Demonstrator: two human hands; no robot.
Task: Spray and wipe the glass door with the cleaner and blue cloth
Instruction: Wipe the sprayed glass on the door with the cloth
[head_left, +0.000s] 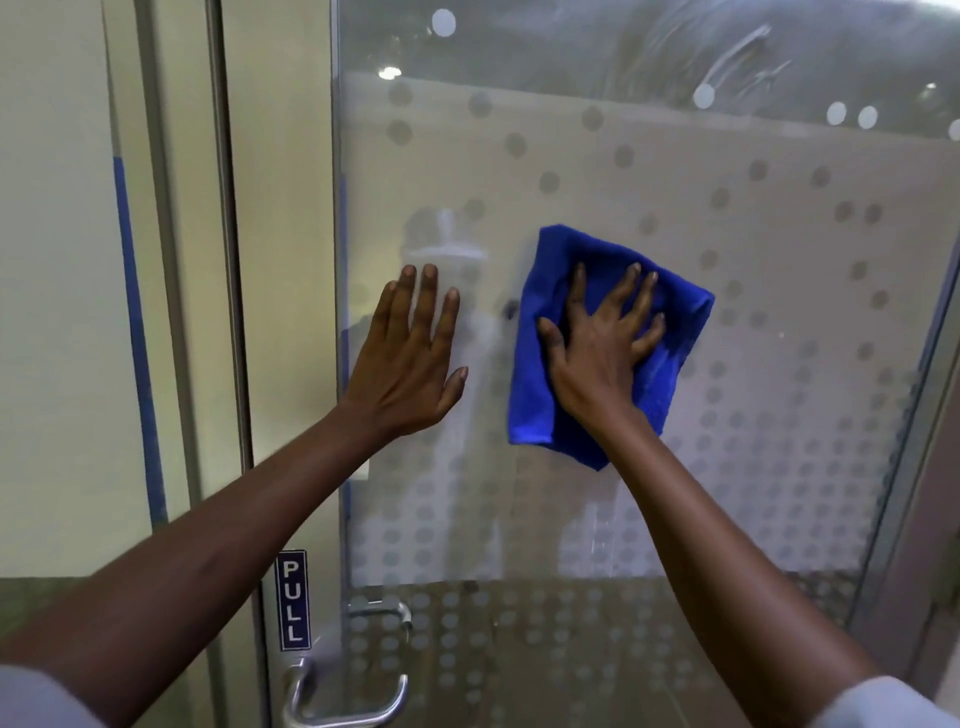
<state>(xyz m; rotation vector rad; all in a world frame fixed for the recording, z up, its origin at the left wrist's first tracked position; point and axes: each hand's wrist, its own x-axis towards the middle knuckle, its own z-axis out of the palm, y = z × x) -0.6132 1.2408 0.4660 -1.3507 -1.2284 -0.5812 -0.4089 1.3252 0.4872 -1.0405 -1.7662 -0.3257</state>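
Observation:
The glass door (753, 291) fills the middle and right of the head view, frosted and covered with grey dots. My right hand (602, 348) lies flat with spread fingers on the blue cloth (535, 395) and presses it against the glass at mid height. To its left, my left hand (410, 364) rests flat on the bare glass near the door's left edge, fingers together and pointing up, holding nothing. No cleaner bottle is in view.
A metal lever handle (343, 696) sits at the door's lower left, under a blue sign reading PULL (293, 600). The grey door frame (228, 312) and a cream wall with a blue stripe (137, 338) stand to the left. A metal frame (914, 441) runs down the right.

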